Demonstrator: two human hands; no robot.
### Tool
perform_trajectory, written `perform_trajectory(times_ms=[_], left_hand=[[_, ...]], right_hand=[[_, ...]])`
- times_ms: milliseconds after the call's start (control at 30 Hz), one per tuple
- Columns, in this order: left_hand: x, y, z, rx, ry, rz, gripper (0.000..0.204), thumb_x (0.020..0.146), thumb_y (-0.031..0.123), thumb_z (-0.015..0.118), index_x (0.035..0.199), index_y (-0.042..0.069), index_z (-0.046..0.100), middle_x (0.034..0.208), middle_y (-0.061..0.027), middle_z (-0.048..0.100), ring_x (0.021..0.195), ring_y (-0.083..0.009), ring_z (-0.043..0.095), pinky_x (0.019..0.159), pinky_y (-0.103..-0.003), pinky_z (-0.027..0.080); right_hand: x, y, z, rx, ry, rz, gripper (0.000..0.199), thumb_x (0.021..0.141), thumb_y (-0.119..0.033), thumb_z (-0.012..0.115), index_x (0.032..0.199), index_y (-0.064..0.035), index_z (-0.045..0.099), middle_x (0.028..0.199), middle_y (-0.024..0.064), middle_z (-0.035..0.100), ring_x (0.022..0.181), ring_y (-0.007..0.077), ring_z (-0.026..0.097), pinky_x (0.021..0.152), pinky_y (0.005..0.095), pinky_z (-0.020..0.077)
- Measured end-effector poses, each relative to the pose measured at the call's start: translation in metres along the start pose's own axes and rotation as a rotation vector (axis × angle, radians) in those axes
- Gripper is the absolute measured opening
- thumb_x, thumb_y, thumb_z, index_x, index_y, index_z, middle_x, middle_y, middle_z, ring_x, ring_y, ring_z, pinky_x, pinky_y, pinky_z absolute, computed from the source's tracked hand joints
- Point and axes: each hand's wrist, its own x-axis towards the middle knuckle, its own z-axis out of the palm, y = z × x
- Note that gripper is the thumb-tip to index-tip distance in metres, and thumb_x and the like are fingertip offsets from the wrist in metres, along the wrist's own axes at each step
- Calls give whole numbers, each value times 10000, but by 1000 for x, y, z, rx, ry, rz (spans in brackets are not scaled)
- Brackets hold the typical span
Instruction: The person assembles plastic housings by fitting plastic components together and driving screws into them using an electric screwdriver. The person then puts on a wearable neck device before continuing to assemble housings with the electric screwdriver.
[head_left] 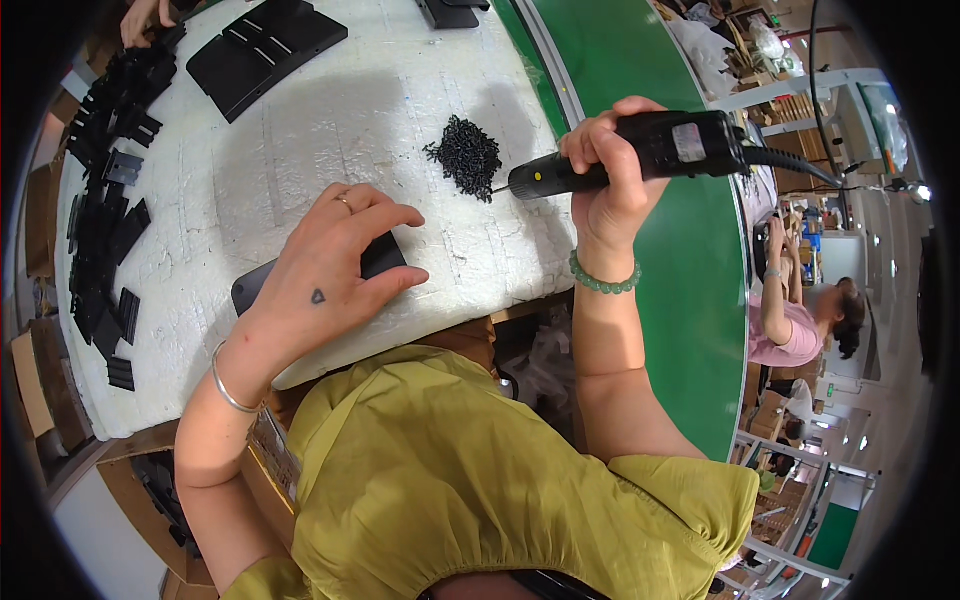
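Observation:
My right hand is wrapped round a black electric screwdriver, held nearly level with its cable running off to the right. The thin bit points left and reaches the lower right edge of a heap of small black screws on the white foam-like work surface. Nearer to me, my left hand lies over a dark flat plate and covers most of it. Thumb and forefinger are apart there, with the plate showing between them; the other fingertips are partly hidden.
Black metal parts line the left side. Larger black panels lie at the far left, near another person's hand. A green surface runs along the right. A person in pink sits farther off. An opened cardboard box stands at lower left.

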Motion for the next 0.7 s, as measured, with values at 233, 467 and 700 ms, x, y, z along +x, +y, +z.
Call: perform_trajectory(times_ms=[233,467,700], left_hand=[[37,-17,24,64,113,110,343,702,146,734,1017,59,630,904,-109,604,881,-301,526,793,-369,435],[81,-27,48,99,195,309,145,717,116,717,838,42,686,758,-97,629,785,-246,554,722,-340,455],[53,-10,25,-1192,56,-445,151,848,111,645,966,17,647,901,-42,657,880,-107,613,809,-240,491]], right_hand=[[-1,-18,7,110,-120,-95,289,760,-3,514,1033,-18,420,626,56,469,479,132,409,491,291,396],[-1,-36,19,125,-173,-167,312,761,-29,529,1050,-37,412,605,52,454,478,136,403,505,303,396],[-7,-56,31,351,-202,-283,353,769,-51,504,1108,-92,418,587,5,406,461,124,398,555,307,392]])
